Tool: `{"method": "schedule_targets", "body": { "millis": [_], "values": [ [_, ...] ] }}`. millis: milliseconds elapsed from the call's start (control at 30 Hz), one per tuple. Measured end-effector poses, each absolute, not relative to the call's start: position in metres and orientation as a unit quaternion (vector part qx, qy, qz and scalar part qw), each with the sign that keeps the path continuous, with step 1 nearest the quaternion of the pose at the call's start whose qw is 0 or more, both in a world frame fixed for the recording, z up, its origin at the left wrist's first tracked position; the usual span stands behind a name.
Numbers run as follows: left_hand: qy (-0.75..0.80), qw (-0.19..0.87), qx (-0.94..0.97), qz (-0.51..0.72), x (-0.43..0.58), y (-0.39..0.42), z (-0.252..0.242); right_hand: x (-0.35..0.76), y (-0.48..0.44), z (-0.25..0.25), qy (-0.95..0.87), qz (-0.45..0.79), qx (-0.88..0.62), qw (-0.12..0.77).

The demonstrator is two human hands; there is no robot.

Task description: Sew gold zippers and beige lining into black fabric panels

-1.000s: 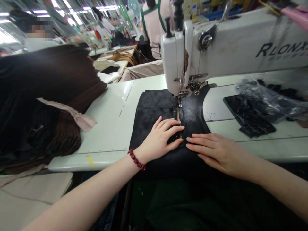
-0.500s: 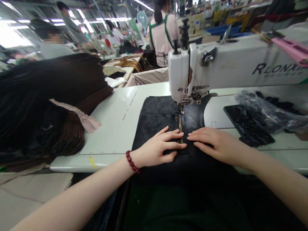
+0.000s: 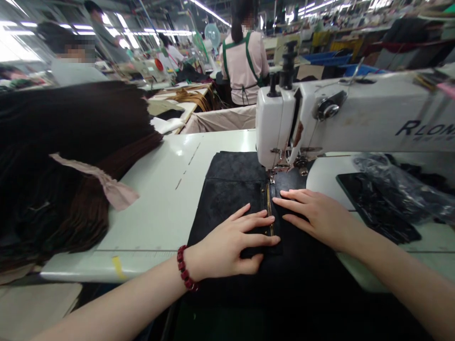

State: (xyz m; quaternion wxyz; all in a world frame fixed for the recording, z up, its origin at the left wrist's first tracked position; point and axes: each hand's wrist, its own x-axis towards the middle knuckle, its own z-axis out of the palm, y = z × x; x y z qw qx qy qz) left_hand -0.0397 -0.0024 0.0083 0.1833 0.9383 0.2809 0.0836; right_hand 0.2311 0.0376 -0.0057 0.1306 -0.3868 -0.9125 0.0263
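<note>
A black leather panel (image 3: 227, 194) with a brass zipper (image 3: 269, 208) lies under the presser foot (image 3: 273, 176) of a white sewing machine (image 3: 355, 116). My left hand (image 3: 231, 244), with a red bead bracelet on the wrist, lies flat on the panel just left of the zipper, fingers stretched out. My right hand (image 3: 314, 215) rests flat on the panel right of the zipper, fingertips close to the needle area. Neither hand grips anything.
A tall stack of dark brown pieces (image 3: 67, 161) with a pink strip fills the table's left. Black parts in a plastic bag (image 3: 398, 189) lie on the right of the white table (image 3: 159, 203). Other workers stand and sit behind.
Both hands have slid forward along the zipper toward the machine's foot, the right hand further. The camera view has shifted down and right.
</note>
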Motion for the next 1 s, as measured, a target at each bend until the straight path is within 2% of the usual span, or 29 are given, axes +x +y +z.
{"method": "schedule_targets", "body": {
  "millis": [467, 1000],
  "values": [
    [0.282, 0.181, 0.939, 0.076, -0.041, 0.024, 0.007, 0.226, 0.051, -0.011, -0.898, 0.022, -0.403, 0.176],
    [0.267, 0.178, 0.943, 0.089, -0.043, 0.070, 0.006, 0.232, 0.043, -0.009, -0.895, 0.009, -0.412, 0.170]
  ]
}}
